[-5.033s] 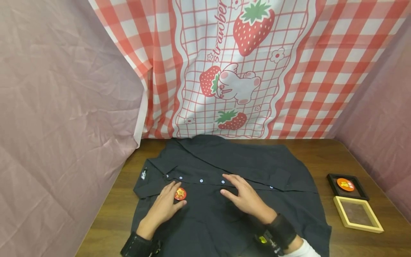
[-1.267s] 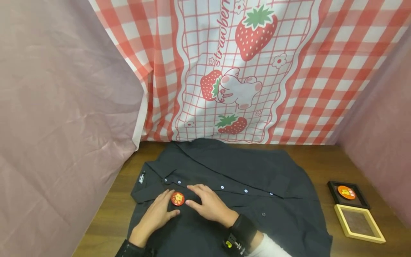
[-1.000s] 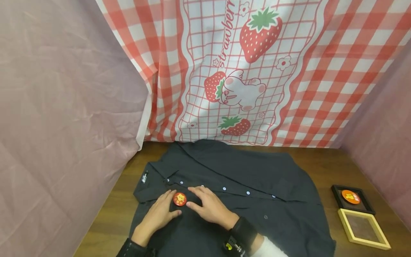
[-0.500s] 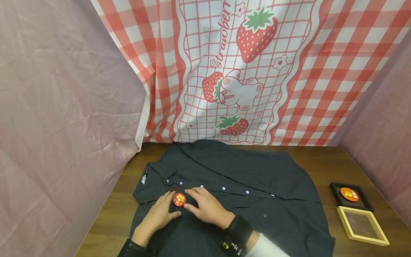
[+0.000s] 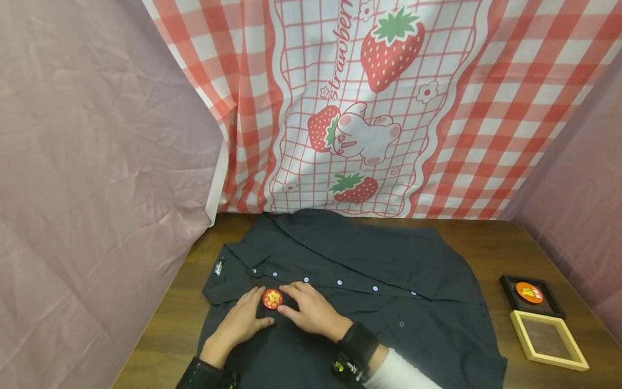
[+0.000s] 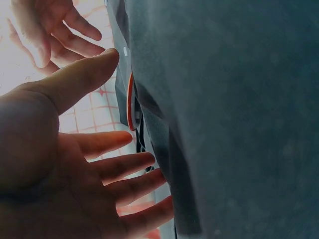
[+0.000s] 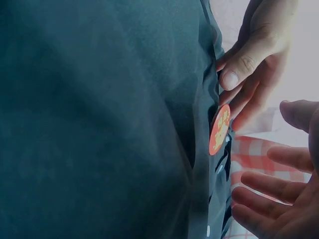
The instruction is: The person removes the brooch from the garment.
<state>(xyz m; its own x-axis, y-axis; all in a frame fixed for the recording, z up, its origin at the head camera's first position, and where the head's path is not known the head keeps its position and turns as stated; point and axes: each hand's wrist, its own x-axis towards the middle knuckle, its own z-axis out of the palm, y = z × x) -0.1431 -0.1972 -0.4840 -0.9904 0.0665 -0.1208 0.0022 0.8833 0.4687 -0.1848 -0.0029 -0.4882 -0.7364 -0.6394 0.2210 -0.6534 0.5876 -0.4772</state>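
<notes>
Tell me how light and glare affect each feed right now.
Head view: fairly even light, red badge clear against the dark shirt; left wrist view: glare whites out the upper left around the right hand, with the left hand partly in shade; right wrist view: upper right washed out, fabric blue-green and soft.

Shirt (image 5: 369, 308), two frames (image 5: 536, 315), wooden table (image 5: 167, 319)

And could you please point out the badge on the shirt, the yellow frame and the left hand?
Badge (image 5: 272, 299), head view: middle of its printed face.
Yellow frame (image 5: 558, 361), head view: its near rim.
Left hand (image 5: 242, 320), head view: back of the hand.
</notes>
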